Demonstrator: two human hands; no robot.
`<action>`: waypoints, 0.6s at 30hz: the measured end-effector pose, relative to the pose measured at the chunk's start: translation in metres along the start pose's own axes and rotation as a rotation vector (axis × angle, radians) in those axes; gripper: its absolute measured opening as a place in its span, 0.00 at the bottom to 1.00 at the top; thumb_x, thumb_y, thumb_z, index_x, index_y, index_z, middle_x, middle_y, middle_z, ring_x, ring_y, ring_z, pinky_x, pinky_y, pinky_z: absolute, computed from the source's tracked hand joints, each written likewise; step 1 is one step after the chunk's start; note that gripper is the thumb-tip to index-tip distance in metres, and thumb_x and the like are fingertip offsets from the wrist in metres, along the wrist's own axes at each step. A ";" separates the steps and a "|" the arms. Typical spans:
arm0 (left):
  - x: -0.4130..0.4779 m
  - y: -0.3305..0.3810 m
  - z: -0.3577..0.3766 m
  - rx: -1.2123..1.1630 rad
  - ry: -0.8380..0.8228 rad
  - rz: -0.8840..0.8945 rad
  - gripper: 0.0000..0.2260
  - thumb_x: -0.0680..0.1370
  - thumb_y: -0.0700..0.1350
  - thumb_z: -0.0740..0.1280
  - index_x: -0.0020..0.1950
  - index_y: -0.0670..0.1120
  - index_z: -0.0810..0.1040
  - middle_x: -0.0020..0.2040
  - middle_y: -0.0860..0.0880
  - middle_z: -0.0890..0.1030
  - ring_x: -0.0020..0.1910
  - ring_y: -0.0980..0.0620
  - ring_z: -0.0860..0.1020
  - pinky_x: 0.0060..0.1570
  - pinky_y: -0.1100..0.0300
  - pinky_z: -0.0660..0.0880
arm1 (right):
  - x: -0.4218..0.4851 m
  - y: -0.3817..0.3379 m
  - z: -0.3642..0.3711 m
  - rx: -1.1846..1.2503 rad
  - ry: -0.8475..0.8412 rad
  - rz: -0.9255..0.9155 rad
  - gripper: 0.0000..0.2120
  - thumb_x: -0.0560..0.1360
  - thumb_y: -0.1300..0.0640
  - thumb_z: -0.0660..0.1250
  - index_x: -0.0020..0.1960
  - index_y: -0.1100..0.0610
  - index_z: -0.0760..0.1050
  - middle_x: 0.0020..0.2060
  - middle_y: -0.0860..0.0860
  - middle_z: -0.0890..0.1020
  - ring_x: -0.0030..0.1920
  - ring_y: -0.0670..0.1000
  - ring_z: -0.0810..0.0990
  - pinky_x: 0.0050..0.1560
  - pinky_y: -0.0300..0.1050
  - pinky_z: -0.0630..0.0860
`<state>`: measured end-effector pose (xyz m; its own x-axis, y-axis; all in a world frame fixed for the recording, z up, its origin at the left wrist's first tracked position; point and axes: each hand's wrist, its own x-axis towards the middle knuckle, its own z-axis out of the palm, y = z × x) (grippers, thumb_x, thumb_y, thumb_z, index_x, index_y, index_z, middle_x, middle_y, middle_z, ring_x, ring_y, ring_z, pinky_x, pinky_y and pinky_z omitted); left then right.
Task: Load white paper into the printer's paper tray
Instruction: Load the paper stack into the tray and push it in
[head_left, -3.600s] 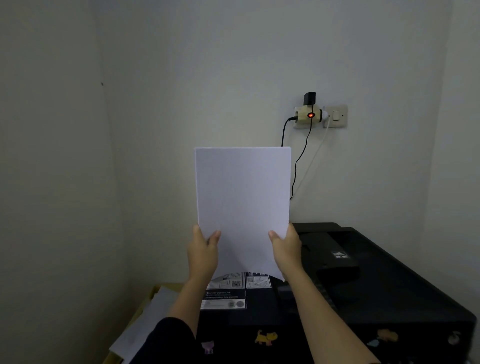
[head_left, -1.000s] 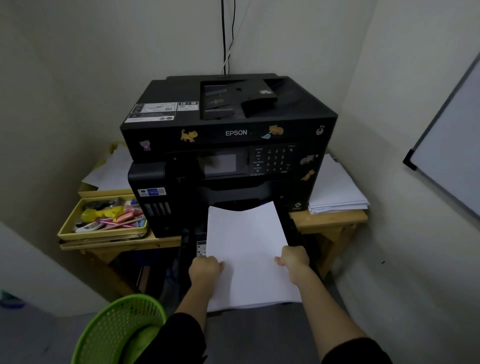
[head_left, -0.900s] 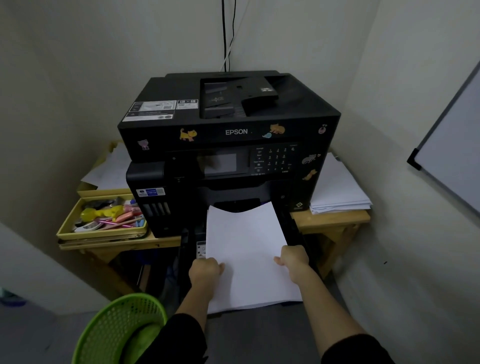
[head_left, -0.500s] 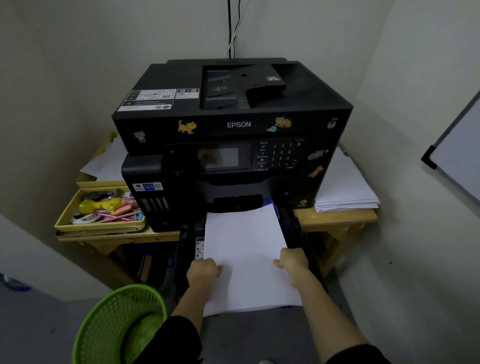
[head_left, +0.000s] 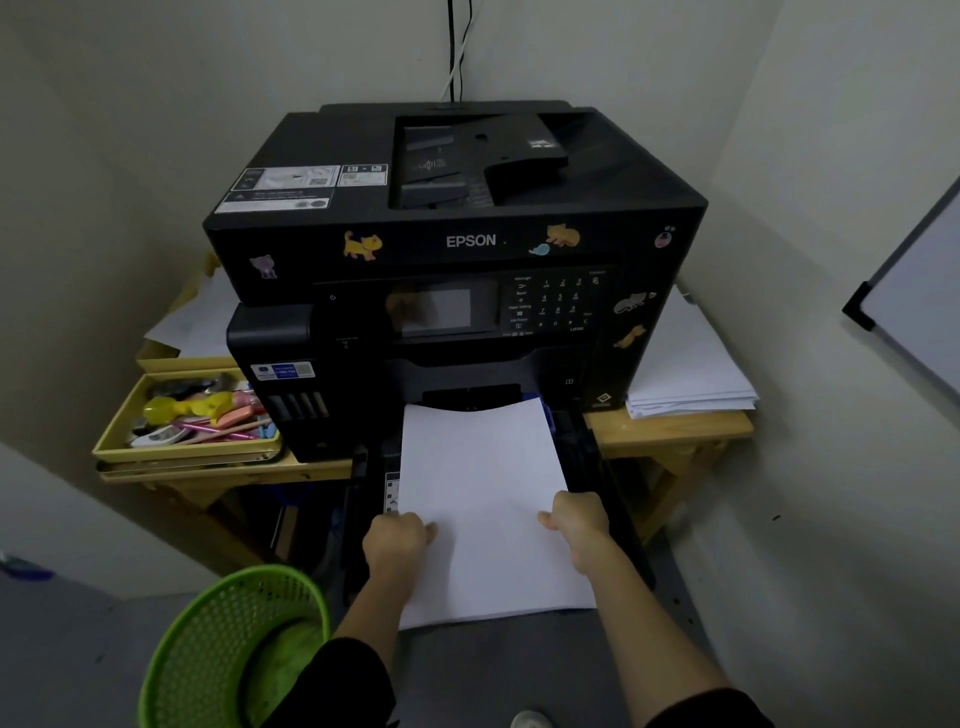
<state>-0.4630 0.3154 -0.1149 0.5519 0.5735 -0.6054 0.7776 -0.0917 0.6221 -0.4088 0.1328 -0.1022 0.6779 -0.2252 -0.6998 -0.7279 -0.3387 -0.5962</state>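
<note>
Plain white paper stack (head_left: 480, 499) lay flat, unmarked, over pulled-out black tray (head_left: 597, 467) at printer's (head_left: 457, 244) 6 o'clock. Left hand (head_left: 397, 540), right hand (head_left: 576, 522) gripped side edges.

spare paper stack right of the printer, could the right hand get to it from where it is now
Probably yes, once it lets go: the right hand grips the white paper at the tray, and nothing stands between it and the spare paper stack on the table's right edge.
</note>
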 end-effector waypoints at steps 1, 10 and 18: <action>0.004 0.000 0.001 0.007 0.009 -0.010 0.15 0.77 0.40 0.67 0.59 0.32 0.75 0.45 0.38 0.78 0.47 0.40 0.76 0.46 0.55 0.72 | 0.001 0.000 0.001 -0.015 -0.012 -0.021 0.18 0.77 0.65 0.63 0.30 0.61 0.63 0.29 0.52 0.66 0.28 0.48 0.65 0.26 0.39 0.62; 0.016 0.015 -0.002 -0.024 -0.025 0.014 0.16 0.76 0.39 0.67 0.61 0.33 0.76 0.60 0.36 0.79 0.60 0.39 0.77 0.49 0.55 0.73 | 0.020 -0.020 0.003 -0.003 -0.022 0.014 0.15 0.76 0.64 0.65 0.32 0.62 0.65 0.31 0.53 0.69 0.31 0.49 0.67 0.37 0.44 0.67; 0.021 0.042 -0.003 0.100 -0.026 -0.008 0.19 0.81 0.48 0.61 0.64 0.34 0.74 0.64 0.38 0.76 0.62 0.41 0.76 0.59 0.55 0.74 | 0.033 -0.041 0.006 -0.003 -0.026 -0.017 0.10 0.76 0.64 0.66 0.39 0.66 0.68 0.32 0.53 0.69 0.31 0.49 0.67 0.42 0.44 0.67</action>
<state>-0.4201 0.3264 -0.0999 0.5521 0.5535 -0.6236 0.8076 -0.1691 0.5650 -0.3569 0.1450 -0.1035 0.6872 -0.1953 -0.6998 -0.7160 -0.3449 -0.6069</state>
